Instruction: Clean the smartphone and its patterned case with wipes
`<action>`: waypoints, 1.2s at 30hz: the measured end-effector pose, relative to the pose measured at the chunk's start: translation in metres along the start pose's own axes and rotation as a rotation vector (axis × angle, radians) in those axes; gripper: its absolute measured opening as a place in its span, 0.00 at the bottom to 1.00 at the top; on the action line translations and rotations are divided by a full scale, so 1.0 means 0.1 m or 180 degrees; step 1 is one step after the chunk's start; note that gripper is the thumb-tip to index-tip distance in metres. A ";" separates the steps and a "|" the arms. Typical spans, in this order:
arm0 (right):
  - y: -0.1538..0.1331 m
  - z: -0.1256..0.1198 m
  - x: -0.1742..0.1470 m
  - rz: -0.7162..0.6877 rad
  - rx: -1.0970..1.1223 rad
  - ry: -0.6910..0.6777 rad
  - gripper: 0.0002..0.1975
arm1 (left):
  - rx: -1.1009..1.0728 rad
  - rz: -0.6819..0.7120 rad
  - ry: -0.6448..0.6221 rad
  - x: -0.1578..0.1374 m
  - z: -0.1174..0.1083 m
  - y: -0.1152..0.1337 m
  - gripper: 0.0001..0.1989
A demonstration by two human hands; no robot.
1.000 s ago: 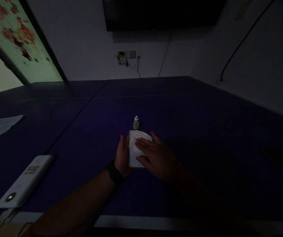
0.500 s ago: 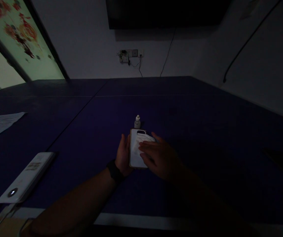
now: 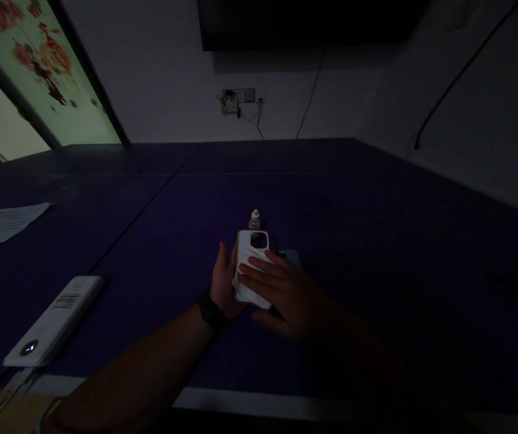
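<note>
My left hand (image 3: 225, 283) is closed around the left side of a white phone case (image 3: 244, 241), with its thumb up along the edge. Through the case's camera cutout the dark table shows. A white tissue (image 3: 254, 295) lies over the lower part of the case. My right hand (image 3: 286, 292) holds this tissue against the case, its fingers stretched across it. Partly hidden behind my right hand, a pale phone (image 3: 292, 257) lies on the table. Just beyond the case stands a small clear dropper bottle (image 3: 254, 220) with a white cap.
On the dark blue table (image 3: 186, 211), a white power bank (image 3: 55, 322) with a lit display and cables lies at the left. Printed paper (image 3: 5, 223) rests farther back. A dark screen (image 3: 308, 24) hangs on the wall above power sockets (image 3: 243, 96). The room is dim.
My right hand has moved slightly down with flatter fingers, and the tissue now covers the lower part of the case. The case has tilted, and the phone beside it has come into view.
</note>
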State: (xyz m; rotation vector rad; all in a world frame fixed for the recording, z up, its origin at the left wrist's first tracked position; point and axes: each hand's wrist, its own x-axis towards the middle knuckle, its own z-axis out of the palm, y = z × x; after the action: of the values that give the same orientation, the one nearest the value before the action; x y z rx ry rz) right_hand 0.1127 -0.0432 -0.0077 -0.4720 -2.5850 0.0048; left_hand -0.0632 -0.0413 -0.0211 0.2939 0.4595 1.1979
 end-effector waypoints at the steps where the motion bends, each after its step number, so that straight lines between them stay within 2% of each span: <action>1: 0.00 0.00 0.00 -0.0026 0.0012 -0.0060 0.31 | 0.0006 -0.0045 -0.0049 0.00 -0.01 0.01 0.37; 4: 0.00 -0.02 -0.01 -0.0173 0.0166 -0.0180 0.33 | 0.0052 -0.0179 -0.0214 0.02 -0.02 0.03 0.41; 6: 0.00 -0.01 -0.01 -0.0206 0.0240 -0.0177 0.29 | 0.0035 -0.0196 -0.0240 0.03 -0.02 0.04 0.40; 8: 0.01 0.01 -0.01 -0.0055 0.0128 -0.0116 0.27 | 0.0002 -0.0164 -0.0179 0.04 -0.03 0.03 0.38; 11: 0.02 0.05 0.00 0.0228 -0.0130 -0.0096 0.31 | 0.0035 -0.0126 -0.0127 0.05 -0.07 0.02 0.38; 13: 0.03 0.05 0.00 0.0181 -0.0097 -0.0163 0.34 | 0.0099 -0.0128 -0.0171 0.06 -0.09 0.02 0.39; 16: 0.05 0.04 -0.02 -0.0004 0.0079 -0.0234 0.30 | 0.0162 -0.0133 -0.0247 0.07 -0.11 0.02 0.39; 18: 0.07 0.02 -0.02 0.0089 0.0022 -0.0205 0.28 | 0.0146 -0.0073 -0.0220 0.08 -0.10 0.01 0.38; 21: 0.06 0.01 -0.02 0.0278 -0.0121 -0.0157 0.30 | 0.0142 -0.0013 -0.0079 0.08 -0.08 0.01 0.37; 23: 0.04 0.02 -0.02 0.0139 0.0014 -0.0210 0.31 | 0.0156 -0.0056 -0.0032 0.08 -0.06 0.01 0.37; 26: 0.03 0.02 -0.02 -0.0031 0.0221 -0.0231 0.26 | 0.0145 -0.0118 -0.0059 0.07 -0.06 0.01 0.37; 30: 0.04 0.04 -0.02 0.0293 -0.0060 -0.0109 0.26 | 0.0117 -0.0006 -0.0088 0.08 -0.08 0.00 0.36; 32: 0.04 0.06 -0.02 0.0175 0.0024 -0.0114 0.27 | 0.0096 -0.0033 -0.0068 0.08 -0.08 0.00 0.35; 36: 0.05 0.07 -0.02 -0.0139 0.0341 -0.0099 0.21 | 0.0145 -0.0094 -0.0027 0.08 -0.06 -0.01 0.36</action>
State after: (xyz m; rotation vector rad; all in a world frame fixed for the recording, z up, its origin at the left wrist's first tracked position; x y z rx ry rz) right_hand 0.1130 -0.0386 -0.0156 -0.3790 -2.6091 0.1359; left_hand -0.0631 -0.0341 -0.0278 0.3301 0.4829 1.1580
